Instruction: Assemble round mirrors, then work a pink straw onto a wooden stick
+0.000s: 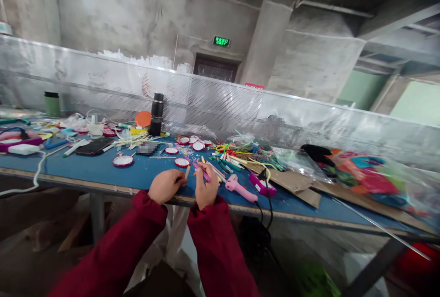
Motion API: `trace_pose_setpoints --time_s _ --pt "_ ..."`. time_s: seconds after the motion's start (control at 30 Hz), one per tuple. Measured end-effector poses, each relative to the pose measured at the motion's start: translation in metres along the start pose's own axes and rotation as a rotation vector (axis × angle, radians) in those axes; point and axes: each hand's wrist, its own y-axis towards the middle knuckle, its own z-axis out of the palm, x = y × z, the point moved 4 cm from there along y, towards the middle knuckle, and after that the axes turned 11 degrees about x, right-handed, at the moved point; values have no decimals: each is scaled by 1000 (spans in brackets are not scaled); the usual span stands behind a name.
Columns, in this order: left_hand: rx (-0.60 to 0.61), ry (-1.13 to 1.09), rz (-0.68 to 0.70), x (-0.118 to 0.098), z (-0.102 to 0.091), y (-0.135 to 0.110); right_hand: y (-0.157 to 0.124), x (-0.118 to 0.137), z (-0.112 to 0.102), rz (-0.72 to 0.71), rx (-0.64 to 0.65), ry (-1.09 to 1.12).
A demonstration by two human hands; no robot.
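Note:
My left hand (165, 186) is at the front edge of the blue table, its fingertips pinched on a short tan stick (187, 172) that stands nearly upright. Close beside it, my right hand (207, 187) is closed on a small pink-purple stick-like piece (206, 176); its exact kind is too small to tell. A small gap parts the two hands. Just beyond them lies a round red-rimmed lid (182, 162), white inside. To the right of my right hand rests a pink hot glue gun (240, 190) with a black cord.
More red-rimmed lids (123, 161) lie about the blue table (99, 175). A black bottle (156, 114) stands at the back by a perforated metal screen (220, 104). Coloured stems (237, 155), a magenta box (263, 184), cardboard (292, 182) and plastic bags (371, 168) crowd the right side.

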Motion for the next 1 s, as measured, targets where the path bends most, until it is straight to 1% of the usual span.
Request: trace_pose_setpoints --time_s 0.27,0.53,0.7,1.0 --pt "15 -26 -2 -1 0 0 0 0 1 1 -9 22" --pt "13 13 1 1 1 0 0 -1 1 1 -24 23" --pt "14 12 6 1 1 1 1 0 1 6 -6 16" --pt "14 1 -1 0 0 0 0 -1 1 10 -32 34"
